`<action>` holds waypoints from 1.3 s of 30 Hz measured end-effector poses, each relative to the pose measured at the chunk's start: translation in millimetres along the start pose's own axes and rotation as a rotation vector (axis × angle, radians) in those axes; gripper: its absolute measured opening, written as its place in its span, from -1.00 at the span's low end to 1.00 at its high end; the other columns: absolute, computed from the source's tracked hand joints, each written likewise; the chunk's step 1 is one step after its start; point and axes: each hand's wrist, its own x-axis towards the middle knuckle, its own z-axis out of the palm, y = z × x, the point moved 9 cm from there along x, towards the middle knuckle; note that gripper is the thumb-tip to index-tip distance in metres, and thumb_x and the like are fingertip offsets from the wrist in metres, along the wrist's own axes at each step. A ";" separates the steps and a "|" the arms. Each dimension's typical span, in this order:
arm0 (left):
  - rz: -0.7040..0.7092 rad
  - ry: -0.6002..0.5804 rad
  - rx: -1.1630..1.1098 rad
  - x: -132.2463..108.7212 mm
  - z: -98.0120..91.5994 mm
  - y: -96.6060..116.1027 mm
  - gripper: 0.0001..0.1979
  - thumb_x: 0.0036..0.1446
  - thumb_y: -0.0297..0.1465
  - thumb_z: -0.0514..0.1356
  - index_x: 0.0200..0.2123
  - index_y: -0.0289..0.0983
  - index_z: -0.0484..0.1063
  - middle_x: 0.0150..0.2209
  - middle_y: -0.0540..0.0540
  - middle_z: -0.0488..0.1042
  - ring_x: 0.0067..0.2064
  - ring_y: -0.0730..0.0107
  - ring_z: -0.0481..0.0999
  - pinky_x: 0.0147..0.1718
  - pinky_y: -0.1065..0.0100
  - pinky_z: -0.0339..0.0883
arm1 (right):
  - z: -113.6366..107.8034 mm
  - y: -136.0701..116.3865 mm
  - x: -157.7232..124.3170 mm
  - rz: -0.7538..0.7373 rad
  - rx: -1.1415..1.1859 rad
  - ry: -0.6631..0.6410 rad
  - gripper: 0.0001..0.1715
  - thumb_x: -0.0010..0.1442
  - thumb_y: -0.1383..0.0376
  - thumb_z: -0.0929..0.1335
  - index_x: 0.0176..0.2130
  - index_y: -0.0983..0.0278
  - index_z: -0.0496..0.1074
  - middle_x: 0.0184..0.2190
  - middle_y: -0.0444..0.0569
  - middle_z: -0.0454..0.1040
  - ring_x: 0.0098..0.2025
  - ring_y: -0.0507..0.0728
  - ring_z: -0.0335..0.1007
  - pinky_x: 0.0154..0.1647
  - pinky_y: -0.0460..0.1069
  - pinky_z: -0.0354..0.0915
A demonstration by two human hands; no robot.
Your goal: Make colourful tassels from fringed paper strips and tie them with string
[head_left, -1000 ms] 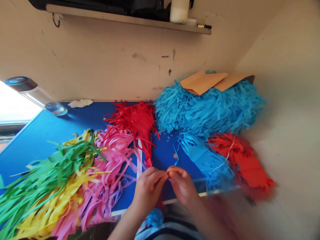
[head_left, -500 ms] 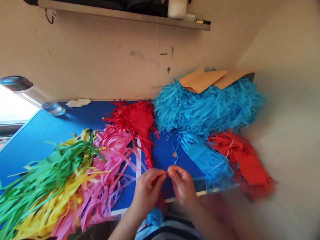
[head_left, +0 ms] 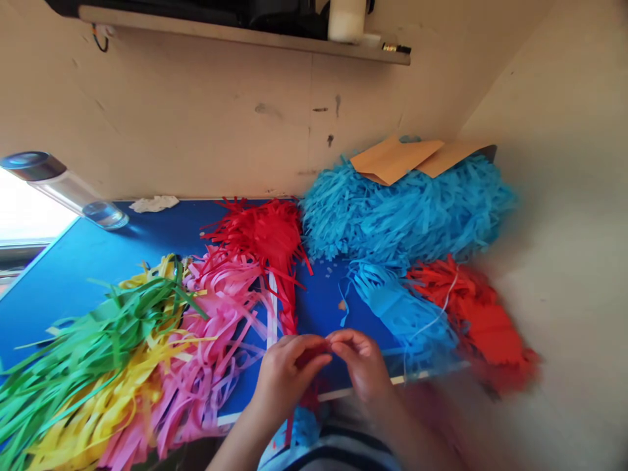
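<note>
My left hand [head_left: 289, 369] and my right hand [head_left: 362, 363] meet at the fingertips over the front edge of the blue table [head_left: 161, 239]. Both are closed in a pinch. What they pinch is too small to make out. Red fringed tissue paper [head_left: 272, 232] lies beyond them, its tail running toward my left hand. More red tissue shows dimly under that hand, and a blue tissue bunch [head_left: 301, 428] sits below at my lap. To the left are pink tissue strips [head_left: 223, 281], yellow strips [head_left: 118, 392] and green strips [head_left: 98, 327].
A large blue fringe pile [head_left: 407, 216] stands at the back right with brown card [head_left: 397, 160] on top. Nearer lie a blue tassel [head_left: 397, 304] and an orange-red tassel [head_left: 485, 314]. A clear bottle [head_left: 73, 193] and crumpled white tissue [head_left: 154, 203] are back left. Above runs a shelf [head_left: 220, 34].
My hands stay together at nearly the same spot, slightly lower. The left thumb has dropped away from the index finger, widening the gap between them. The tissue piles have not moved.
</note>
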 end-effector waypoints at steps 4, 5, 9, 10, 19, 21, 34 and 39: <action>0.069 -0.008 0.062 2.3 -0.3 5.9 -0.84 0.13 -0.22 0.29 -0.34 -0.18 0.55 -0.44 0.01 0.60 -0.40 0.38 0.57 -0.39 0.40 0.41 | -0.3 -12.1 -2.5 -0.144 -0.165 -0.025 -0.89 0.14 0.26 0.47 -0.42 0.21 0.55 -0.37 -0.10 0.48 -0.27 0.08 0.39 -0.17 -0.05 0.30; 0.072 -0.010 0.062 2.3 -0.4 5.9 -0.86 0.15 -0.24 0.28 -0.36 -0.18 0.55 -0.46 0.02 0.59 -0.41 0.39 0.56 -0.39 0.39 0.41 | -1.0 -12.6 -2.8 -0.151 -0.156 -0.024 -0.87 0.16 0.25 0.46 -0.42 0.22 0.53 -0.39 -0.11 0.47 -0.28 0.07 0.37 -0.20 -0.05 0.30; 0.058 -0.018 0.094 0.9 -1.5 2.3 -0.94 0.13 -0.34 0.30 -0.34 -0.19 0.52 -0.43 0.02 0.59 -0.38 0.39 0.56 -0.36 0.37 0.41 | -6.2 -21.2 -3.8 -0.184 -0.175 0.028 -0.83 0.19 0.22 0.43 -0.41 0.23 0.49 -0.40 -0.12 0.44 -0.30 0.07 0.36 -0.22 -0.06 0.30; 0.068 0.008 0.106 0.5 -3.7 2.9 -0.92 0.12 -0.35 0.31 -0.29 -0.20 0.52 -0.37 -0.01 0.60 -0.33 0.36 0.58 -0.33 0.35 0.43 | -6.0 -25.4 -4.7 -0.200 -0.212 0.034 -0.84 0.20 0.22 0.43 -0.40 0.23 0.49 -0.39 -0.11 0.46 -0.29 0.07 0.37 -0.20 -0.05 0.30; 0.302 0.162 0.122 -5.7 -6.0 27.8 -0.89 0.18 -0.51 0.24 -0.27 -0.18 0.47 -0.35 0.08 0.61 -0.33 0.49 0.58 0.10 0.22 0.24 | -1.3 -42.6 -12.6 -0.216 -0.378 0.095 -0.87 0.21 0.22 0.41 -0.35 0.20 0.55 -0.36 -0.09 0.59 -0.28 0.10 0.51 -0.16 -0.05 0.38; 0.319 0.164 0.130 -6.2 -4.8 29.6 -0.89 0.18 -0.52 0.24 -0.27 -0.18 0.48 -0.35 0.08 0.62 -0.33 0.49 0.59 0.11 0.22 0.23 | -3.0 -41.7 -12.0 -0.207 -0.381 0.109 -0.86 0.21 0.21 0.42 -0.35 0.21 0.56 -0.37 -0.09 0.59 -0.28 0.10 0.51 -0.16 -0.05 0.39; -0.071 0.121 -0.085 1.1 10.7 -7.2 -0.92 0.13 -0.31 0.28 -0.36 -0.15 0.58 -0.40 0.05 0.64 -0.34 0.38 0.62 -0.14 0.33 0.47 | -10.6 -35.8 -8.5 -0.142 -0.220 0.042 -0.93 0.17 0.25 0.45 -0.28 0.17 0.57 -0.30 -0.11 0.56 -0.22 0.08 0.49 -0.12 -0.07 0.37; -0.372 0.082 -0.268 -2.8 20.3 -29.8 -0.79 0.05 -0.18 0.31 -0.41 -0.19 0.61 -0.43 -0.03 0.64 -0.40 0.32 0.60 -0.38 0.39 0.50 | -8.0 -42.4 -4.3 -0.185 -0.219 0.021 -0.93 0.16 0.26 0.45 -0.35 0.21 0.58 -0.37 -0.09 0.51 -0.34 0.06 0.45 -0.30 -0.08 0.38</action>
